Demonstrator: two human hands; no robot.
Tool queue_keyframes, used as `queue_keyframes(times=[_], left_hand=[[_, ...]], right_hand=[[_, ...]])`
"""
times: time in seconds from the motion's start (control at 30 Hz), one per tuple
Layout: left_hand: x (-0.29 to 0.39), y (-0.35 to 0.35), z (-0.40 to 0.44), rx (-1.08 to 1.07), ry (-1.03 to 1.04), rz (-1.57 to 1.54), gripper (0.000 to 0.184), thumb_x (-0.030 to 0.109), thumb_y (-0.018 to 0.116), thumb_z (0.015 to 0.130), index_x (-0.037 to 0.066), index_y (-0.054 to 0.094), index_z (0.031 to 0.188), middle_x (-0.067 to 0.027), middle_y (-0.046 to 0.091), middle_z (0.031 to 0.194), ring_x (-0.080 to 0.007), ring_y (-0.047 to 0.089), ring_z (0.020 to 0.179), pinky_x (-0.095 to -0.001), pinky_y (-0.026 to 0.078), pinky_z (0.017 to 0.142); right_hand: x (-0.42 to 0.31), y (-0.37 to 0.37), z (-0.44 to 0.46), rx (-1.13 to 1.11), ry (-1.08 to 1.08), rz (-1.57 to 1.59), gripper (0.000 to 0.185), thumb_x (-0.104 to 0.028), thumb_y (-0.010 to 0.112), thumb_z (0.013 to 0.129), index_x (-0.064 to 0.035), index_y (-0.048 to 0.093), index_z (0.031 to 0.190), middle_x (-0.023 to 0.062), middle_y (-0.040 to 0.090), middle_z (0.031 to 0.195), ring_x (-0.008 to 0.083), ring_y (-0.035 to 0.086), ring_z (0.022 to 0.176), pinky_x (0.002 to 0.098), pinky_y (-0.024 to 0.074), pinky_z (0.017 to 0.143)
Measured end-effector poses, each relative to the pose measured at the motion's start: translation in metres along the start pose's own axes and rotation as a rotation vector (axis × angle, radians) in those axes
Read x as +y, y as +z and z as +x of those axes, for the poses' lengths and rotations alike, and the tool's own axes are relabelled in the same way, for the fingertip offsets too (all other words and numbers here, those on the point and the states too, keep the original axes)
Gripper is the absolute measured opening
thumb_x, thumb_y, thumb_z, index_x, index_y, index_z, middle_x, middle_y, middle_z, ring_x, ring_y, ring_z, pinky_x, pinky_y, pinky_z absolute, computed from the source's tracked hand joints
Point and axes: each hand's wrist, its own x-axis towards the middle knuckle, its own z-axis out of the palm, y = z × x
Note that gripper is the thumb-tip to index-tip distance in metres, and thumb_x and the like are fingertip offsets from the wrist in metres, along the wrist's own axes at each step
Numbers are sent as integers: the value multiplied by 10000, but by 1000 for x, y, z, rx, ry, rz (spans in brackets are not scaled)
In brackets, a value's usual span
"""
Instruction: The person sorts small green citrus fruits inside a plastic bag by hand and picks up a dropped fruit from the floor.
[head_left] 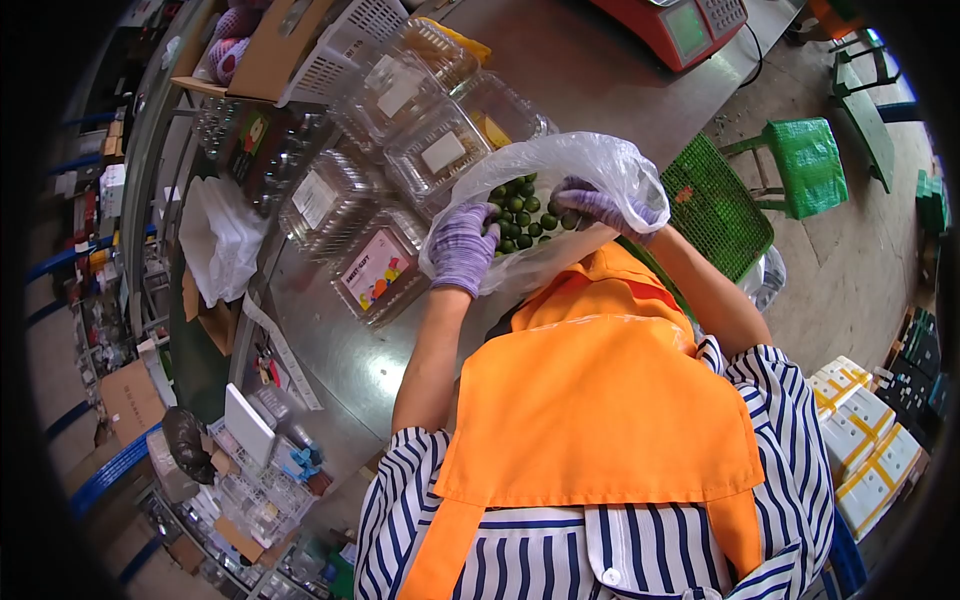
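Observation:
A clear plastic bag (pixel 560 150) is spread wide at the table's edge, with several small round green fruits (pixel 520 215), like limes or green citrus, inside. My left hand (pixel 465 248), in a purple striped knitted glove, grips the left side of the bag's rim, its fingertips turned inward beside the fruit. My right hand (pixel 600 205), in a matching glove, holds the bag's right side. Its fingers curl inside next to the fruit, and the film drapes over the back of the hand and wrist.
Clear plastic clamshell boxes (pixel 437 150) crowd the metal table (pixel 365 365) left of the bag. A red scale (pixel 685 30) stands at the back. A green mesh crate (pixel 715 205) lies to the right, near a green-covered stool (pixel 805 168). Foam boxes (pixel 865 440) are stacked lower right.

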Motion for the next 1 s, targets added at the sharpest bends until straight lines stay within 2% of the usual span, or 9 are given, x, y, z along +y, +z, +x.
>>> queue_keyframes(times=[0.1,0.23,0.33,0.4,0.43,0.53,0.83,0.93,1.0], left_hand=[[10,13,-5,-44,-50,94,306,128,666,761,111,626,1064,-137,609,1000,-292,612,894,-396,486,803],[11,17,-7,-7,49,215,316,162,668,781,100,606,1085,-126,609,937,-267,624,833,-382,500,773],[-15,31,-3,28,-44,-310,295,249,668,825,73,607,1054,-76,610,821,-174,603,690,-311,513,607],[1,1,0,-143,-419,-829,292,300,652,849,73,610,1028,-39,595,770,-114,560,629,-252,466,507],[7,-9,1,-227,-611,-1086,297,325,644,861,73,611,1015,-20,587,745,-84,538,599,-223,442,457],[0,-10,-1,-230,-714,-1418,260,329,599,896,98,606,1015,-4,568,778,-76,487,564,-186,373,402],[0,-20,-4,-221,-773,-1642,251,282,601,891,87,594,1049,-54,644,916,-122,565,638,-204,434,436],[3,-27,-5,-210,-705,-1668,225,251,596,888,106,600,1060,-48,662,947,-116,593,667,-203,456,467],[4,-26,-7,-161,-614,-1662,223,208,593,883,100,589,1078,-74,651,962,-140,606,688,-214,476,481]], right_hand=[[8,22,1,-79,164,45,214,-173,689,828,-7,642,956,52,666,805,143,628,776,314,517,727],[29,41,7,-22,-48,-187,245,-194,679,803,-41,639,989,76,655,830,197,613,732,338,499,683],[25,47,12,6,-176,-498,254,-215,658,784,-69,639,991,108,631,864,275,611,749,382,498,674],[26,56,18,28,-288,-729,241,-231,638,783,-88,639,977,121,610,886,320,608,776,409,497,665],[25,61,20,12,-255,-814,234,-231,632,783,-96,636,974,119,606,887,325,609,788,414,499,663],[10,80,30,-65,-121,-1066,200,-183,595,795,-99,626,973,114,626,938,315,639,800,422,520,659],[15,84,41,-8,37,-1108,204,-194,619,771,-74,628,935,130,617,939,324,635,827,412,522,653],[14,62,29,45,-170,-958,225,-198,654,774,-55,636,946,115,627,898,273,642,781,370,521,650],[28,52,27,39,-90,-428,273,-216,681,785,-38,632,985,90,636,858,218,626,737,336,513,650]])
